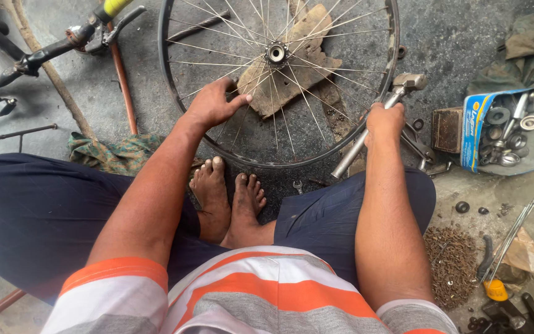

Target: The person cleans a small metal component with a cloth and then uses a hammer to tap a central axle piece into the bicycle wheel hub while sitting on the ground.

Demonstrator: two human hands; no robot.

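While my left hand (212, 104) presses spread fingers on the spoked metal bicycle wheel (277, 52), my right hand (384, 120) clenches a long grey steel hammer (375, 124)

One wheel (277, 80) lies on the floor. Around the wheel: two hands, left (212, 105) and right (384, 120), two bare feet (230, 201), one hammer (375, 124), one wood scrap (292, 71), one box (507, 130) of parts, one pile of screws (451, 263), one cloth (115, 153).
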